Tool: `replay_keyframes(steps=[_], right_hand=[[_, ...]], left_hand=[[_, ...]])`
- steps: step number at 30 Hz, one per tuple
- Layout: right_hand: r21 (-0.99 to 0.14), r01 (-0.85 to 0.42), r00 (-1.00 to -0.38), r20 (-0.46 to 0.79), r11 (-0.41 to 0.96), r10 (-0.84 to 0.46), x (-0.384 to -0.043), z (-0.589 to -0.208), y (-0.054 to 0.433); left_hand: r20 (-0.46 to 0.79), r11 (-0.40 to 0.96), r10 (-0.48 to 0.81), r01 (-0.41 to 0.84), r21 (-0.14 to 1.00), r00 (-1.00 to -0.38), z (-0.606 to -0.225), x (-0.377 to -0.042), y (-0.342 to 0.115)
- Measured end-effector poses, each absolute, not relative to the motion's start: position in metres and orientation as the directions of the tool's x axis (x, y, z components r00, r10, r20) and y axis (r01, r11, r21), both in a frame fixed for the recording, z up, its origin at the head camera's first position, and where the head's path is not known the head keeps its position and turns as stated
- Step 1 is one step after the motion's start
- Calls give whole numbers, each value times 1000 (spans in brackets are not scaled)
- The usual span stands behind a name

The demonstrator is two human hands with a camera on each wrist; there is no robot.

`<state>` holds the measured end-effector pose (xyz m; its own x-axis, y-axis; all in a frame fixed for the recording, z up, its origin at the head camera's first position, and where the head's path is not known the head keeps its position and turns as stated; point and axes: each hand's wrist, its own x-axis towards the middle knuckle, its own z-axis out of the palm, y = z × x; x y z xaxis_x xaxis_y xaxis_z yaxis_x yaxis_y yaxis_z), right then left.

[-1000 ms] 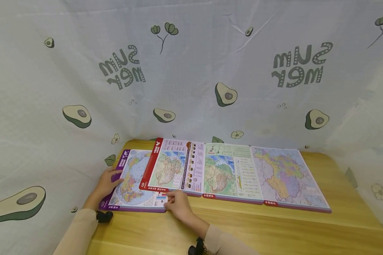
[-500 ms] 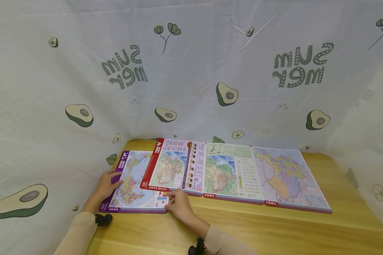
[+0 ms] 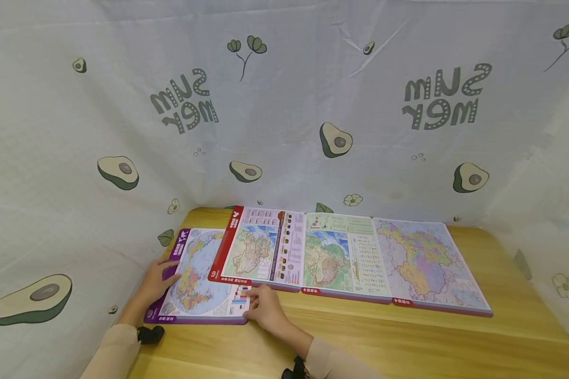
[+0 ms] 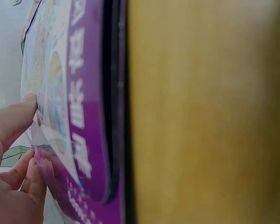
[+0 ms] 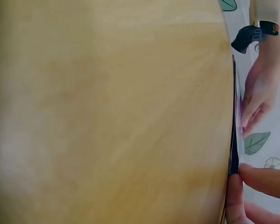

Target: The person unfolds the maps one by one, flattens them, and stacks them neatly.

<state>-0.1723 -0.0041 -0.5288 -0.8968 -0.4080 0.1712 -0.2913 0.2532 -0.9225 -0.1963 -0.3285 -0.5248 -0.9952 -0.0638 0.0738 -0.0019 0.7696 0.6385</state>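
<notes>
A purple-bordered world map (image 3: 196, 287) lies at the left of the wooden table, its upper right part hidden under a red-edged map (image 3: 253, 252). My left hand (image 3: 153, 284) holds its left edge; in the left wrist view the thumb (image 4: 18, 119) lies on the printed face and the fingers are at the edge. At the lower right corner, my right hand (image 3: 267, 309) pinches the world map between thumb and finger. The right wrist view shows this thumb (image 5: 263, 179) on top and a finger below, with the map's thin dark edge slightly raised off the table.
To the right, a green-toned relief map (image 3: 327, 266) and a coloured political map (image 3: 422, 263) continue the row along the back of the table (image 3: 360, 337). A white cloth (image 3: 284, 105) printed with avocados hangs behind and at both sides.
The world map has slid slightly toward the table's front, with both hands moving along with it. More of it shows below the red-edged map, which has stayed in place.
</notes>
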Motion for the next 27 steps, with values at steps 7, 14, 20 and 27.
replay_keyframes(steps=[7,14,20,27], right_hand=[[-928,-254,-894,118,273,-431,-165,-528,-6],[-931,-241,-887,97,273,-450,-158,-526,-5],[-927,-240,-881,84,288,-466,-154,-523,-4],[-925,-241,-875,75,294,-478,-150,-521,-4]], left_hand=[[53,758,-74,-22,652,-996,-524,-184,-328],[52,762,-76,-25,647,-996,-525,-175,-328],[26,755,-95,-55,654,-995,-524,-170,-328],[25,759,-97,-58,648,-995,-523,-164,-327]])
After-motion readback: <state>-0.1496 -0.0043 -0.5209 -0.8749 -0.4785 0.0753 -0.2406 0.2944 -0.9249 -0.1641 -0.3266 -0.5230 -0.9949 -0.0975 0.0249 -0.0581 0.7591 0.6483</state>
